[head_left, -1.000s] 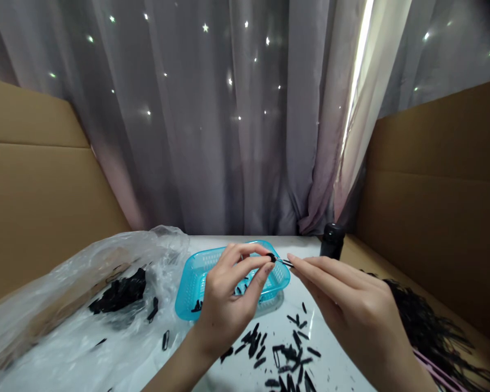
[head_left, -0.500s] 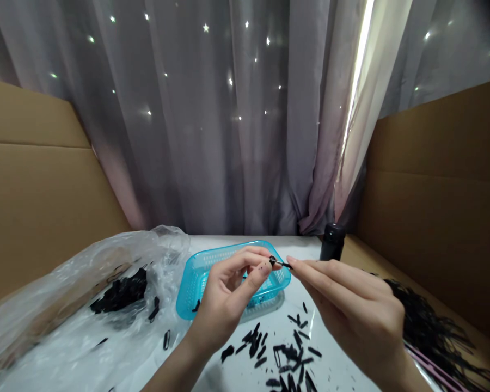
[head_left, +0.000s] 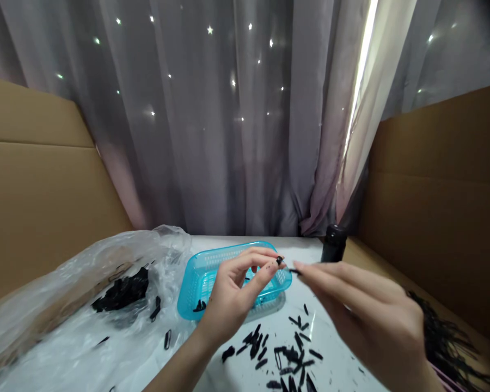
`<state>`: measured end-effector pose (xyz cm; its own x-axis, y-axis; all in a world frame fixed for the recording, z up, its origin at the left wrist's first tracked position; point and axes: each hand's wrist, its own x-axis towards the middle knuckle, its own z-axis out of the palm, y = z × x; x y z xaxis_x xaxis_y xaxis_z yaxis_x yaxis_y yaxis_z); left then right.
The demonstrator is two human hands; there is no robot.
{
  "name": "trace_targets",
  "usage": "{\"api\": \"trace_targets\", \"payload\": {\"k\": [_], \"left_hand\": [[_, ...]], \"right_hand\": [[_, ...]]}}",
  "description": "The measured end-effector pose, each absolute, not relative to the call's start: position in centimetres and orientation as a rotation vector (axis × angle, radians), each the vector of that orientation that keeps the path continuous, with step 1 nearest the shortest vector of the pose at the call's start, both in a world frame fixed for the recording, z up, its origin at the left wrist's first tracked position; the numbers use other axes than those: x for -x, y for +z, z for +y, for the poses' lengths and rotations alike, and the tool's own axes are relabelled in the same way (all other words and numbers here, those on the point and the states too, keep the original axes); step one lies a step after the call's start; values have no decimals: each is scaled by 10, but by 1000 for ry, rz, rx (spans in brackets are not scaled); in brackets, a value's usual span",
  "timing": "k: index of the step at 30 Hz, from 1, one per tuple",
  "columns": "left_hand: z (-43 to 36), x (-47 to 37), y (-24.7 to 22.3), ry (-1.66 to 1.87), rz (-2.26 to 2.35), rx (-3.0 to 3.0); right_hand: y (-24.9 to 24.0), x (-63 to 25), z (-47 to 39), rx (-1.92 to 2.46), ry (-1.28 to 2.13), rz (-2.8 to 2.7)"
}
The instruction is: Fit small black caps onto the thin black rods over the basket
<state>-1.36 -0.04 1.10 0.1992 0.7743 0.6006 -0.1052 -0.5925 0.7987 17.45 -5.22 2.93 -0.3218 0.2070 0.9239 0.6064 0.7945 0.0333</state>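
Observation:
Over the right part of a blue plastic basket [head_left: 188,296], my left hand [head_left: 239,288] pinches a small black piece [head_left: 280,260] between thumb and forefinger. Dark specks dot its fingertips. My right hand [head_left: 363,310] is just to the right, its fingers pressed together on a thin black strip [head_left: 294,271] that points toward the small piece. A narrow gap shows between the piece and the strip. A few black pieces [head_left: 200,306] lie in the basket. Many short black strips [head_left: 294,356] are scattered on the white table below the hands.
Clear plastic wrap [head_left: 163,256] with a black bundle [head_left: 124,291] covers the left side. A black bottle [head_left: 334,243] stands behind my right hand. Long black strands [head_left: 445,337] lie at the right. Cardboard panels [head_left: 36,201] flank both sides, with a grey curtain [head_left: 212,163] behind.
My right hand has moved right and slightly down, drawing the strip away from the small black piece. My left hand has shifted slightly right, still pinching the piece.

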Motion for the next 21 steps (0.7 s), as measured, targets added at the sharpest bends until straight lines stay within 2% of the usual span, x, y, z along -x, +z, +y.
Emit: {"api": "trace_targets", "payload": {"k": [4,21], "left_hand": [[-2,18,12,1533,615,-1708],[-4,17,15,1615,640,-1910]], "right_hand": [[30,-186,-43,806,-471,-1821],[25,-181,-49,830,-448,-1935]]}}
